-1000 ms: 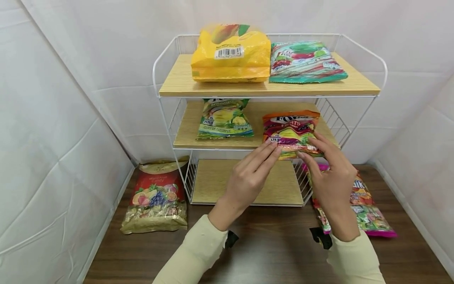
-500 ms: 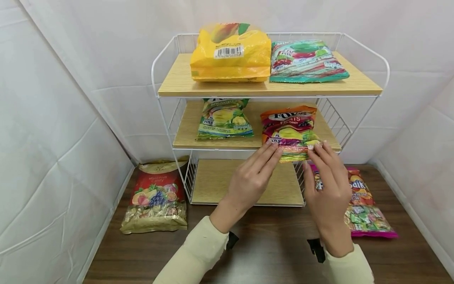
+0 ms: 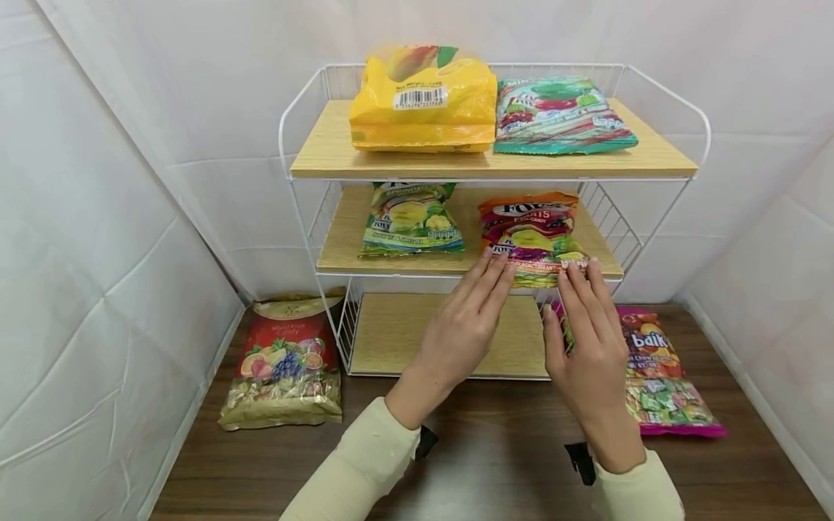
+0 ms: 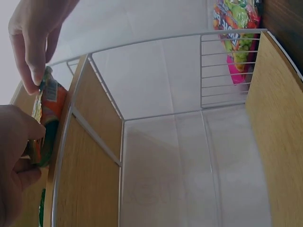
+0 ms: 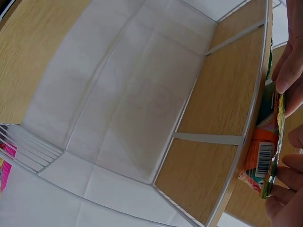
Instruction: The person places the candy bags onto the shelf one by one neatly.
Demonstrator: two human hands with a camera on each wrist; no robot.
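Observation:
An orange and purple Fox's candy packet (image 3: 531, 231) leans on the right part of the middle shelf (image 3: 469, 224), its lower edge overhanging the front. At its lower left corner my left hand (image 3: 456, 329) pinches it, fingers on the front; the thumb is hidden in the head view. My right hand (image 3: 589, 354) touches the lower right front with straight fingertips, its thumb held apart from the packet. From below, the right wrist view shows the packet's barcode side (image 5: 262, 158) against the shelf edge. A green Fox's packet (image 3: 412, 221) lies to the left on that shelf.
A white wire rack (image 3: 287, 137) carries the wooden shelves. Its top shelf (image 3: 625, 159) bears a yellow mango bag (image 3: 423, 108) and a teal candy packet (image 3: 563, 119). On the table (image 3: 482, 449) lie a red and gold candy bag (image 3: 287, 362) and a pink-edged one (image 3: 658, 376).
The orange packet has leaned back and settled onto the middle shelf. My right hand has loosened its grip, slid slightly left and straightened its fingers. My left hand has stayed nearly in place.

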